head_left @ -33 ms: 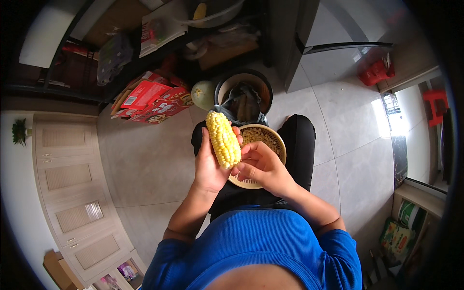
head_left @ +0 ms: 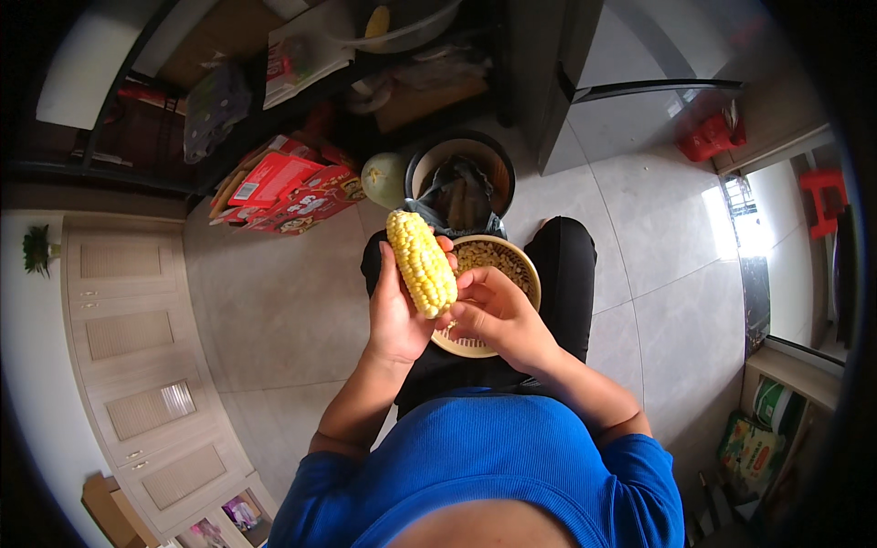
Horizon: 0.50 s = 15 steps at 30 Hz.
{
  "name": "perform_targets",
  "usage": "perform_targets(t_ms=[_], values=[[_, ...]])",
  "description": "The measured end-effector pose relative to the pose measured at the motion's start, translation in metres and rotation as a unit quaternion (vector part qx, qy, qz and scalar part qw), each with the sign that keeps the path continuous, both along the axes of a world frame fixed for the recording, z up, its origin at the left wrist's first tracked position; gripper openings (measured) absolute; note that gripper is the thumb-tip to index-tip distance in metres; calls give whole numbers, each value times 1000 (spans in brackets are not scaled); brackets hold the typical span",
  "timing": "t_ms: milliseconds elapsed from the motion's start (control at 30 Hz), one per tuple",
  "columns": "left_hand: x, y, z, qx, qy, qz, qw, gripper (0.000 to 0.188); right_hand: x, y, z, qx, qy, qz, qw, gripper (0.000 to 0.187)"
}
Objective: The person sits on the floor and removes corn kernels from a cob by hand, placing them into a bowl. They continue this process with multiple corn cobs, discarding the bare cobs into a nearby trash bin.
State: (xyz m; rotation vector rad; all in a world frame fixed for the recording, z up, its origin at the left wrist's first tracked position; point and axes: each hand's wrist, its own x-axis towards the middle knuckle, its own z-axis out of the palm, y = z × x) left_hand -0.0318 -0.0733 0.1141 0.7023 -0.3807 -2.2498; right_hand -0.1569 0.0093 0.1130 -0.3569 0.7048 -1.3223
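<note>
An ear of corn [head_left: 420, 263] with pale yellow kernels is held upright, leaning a little left, above my lap. Around its left side and back wraps my left hand [head_left: 397, 315], closed on it. My right hand [head_left: 498, 318] is at the cob's lower right end, fingers curled and thumb bent in against the kernels; its fingertips are partly hidden. Below the hands, a round cream basket [head_left: 533, 283] rests between my legs. Loose corn kernels [head_left: 498, 256] lie in it, partly covered by my hands.
Beyond the basket stands a bin [head_left: 505, 164] with a dark bag [head_left: 443, 196]. Beside it lie a pale green round melon-like thing [head_left: 384, 178] and red cartons [head_left: 306, 196]. A dark shelf [head_left: 247, 123] runs behind; cabinets [head_left: 137, 329] line the left, a grey appliance [head_left: 639, 68] the far right.
The ear of corn has tilted very slightly, its top a touch further left. Both hands keep nearly the same place.
</note>
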Motion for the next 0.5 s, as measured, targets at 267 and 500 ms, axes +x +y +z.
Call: perform_targets(t_ms=[267,500], values=[[-14,2,4,-68,-126,93,985,31,2,-1,-21,-46,100,-40,993,30],[-31,12,-37,-19,-119,144,982,25,11,7,-50,4,239,-85,967,26]])
